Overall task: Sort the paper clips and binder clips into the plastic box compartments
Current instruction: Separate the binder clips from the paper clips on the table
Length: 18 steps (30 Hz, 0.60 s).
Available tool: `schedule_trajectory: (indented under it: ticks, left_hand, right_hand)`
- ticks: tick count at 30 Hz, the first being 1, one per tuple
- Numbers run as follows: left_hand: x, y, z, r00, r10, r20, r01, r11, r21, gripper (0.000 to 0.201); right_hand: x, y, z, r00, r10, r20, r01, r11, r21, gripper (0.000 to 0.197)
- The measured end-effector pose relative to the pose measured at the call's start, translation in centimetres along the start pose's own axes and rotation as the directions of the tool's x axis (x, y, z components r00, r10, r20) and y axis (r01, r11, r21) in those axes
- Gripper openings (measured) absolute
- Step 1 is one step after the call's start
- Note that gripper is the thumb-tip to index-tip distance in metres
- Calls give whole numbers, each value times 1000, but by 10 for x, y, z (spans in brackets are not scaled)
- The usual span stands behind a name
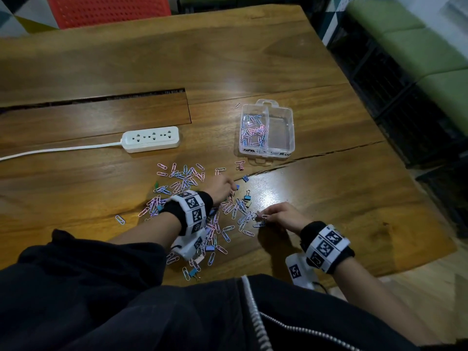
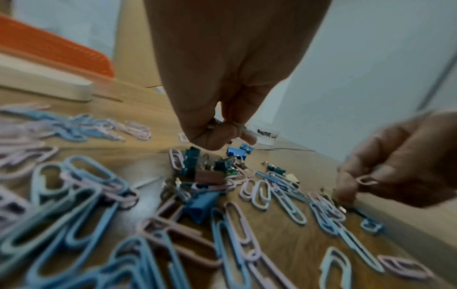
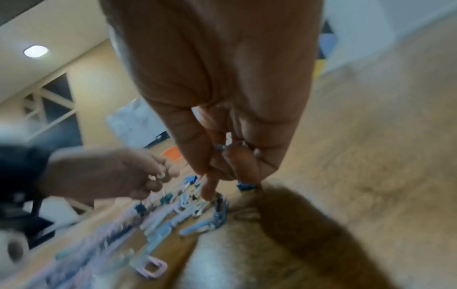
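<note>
Pink and blue paper clips (image 1: 187,181) lie scattered over the wooden table (image 1: 329,188), with small binder clips (image 1: 247,198) mixed in. The clear plastic box (image 1: 292,127) stands beyond them; its left compartment holds paper clips (image 1: 253,133), and the right one looks bare. My left hand (image 1: 229,187) hovers low over the pile, its fingers curled round thin metal wire (image 2: 215,123) just above a blue binder clip (image 2: 235,152). My right hand (image 1: 264,217) pinches a few paper clips (image 2: 366,179) at the pile's right edge, one fingertip (image 3: 210,193) touching clips on the table.
A white power strip (image 1: 151,139) with its cable lies left of the box. A long slot (image 1: 101,100) cuts the tabletop behind it. A red chair (image 1: 109,10) stands at the far side and a green sofa (image 1: 417,46) on the right. A white tagged device (image 1: 300,272) sits near the front edge.
</note>
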State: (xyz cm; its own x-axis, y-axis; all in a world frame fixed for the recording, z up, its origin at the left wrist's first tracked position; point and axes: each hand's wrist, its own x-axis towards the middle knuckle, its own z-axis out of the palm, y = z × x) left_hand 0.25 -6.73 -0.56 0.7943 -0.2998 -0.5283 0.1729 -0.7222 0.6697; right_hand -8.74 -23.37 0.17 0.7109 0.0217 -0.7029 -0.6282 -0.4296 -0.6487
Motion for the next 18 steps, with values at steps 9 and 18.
schedule_trajectory:
  ticks: [9, 18]
  left_hand:
    - [-10, 1, -7, 939, 4, 343, 288, 537, -793, 29]
    - [-4, -11, 8, 996, 75, -47, -58, 954, 296, 22]
  right_hand:
    - [7, 1, -4, 944, -33, -328, 150, 929, 339, 25]
    - [-2, 19, 5, 981, -71, -182, 80, 996, 41, 29]
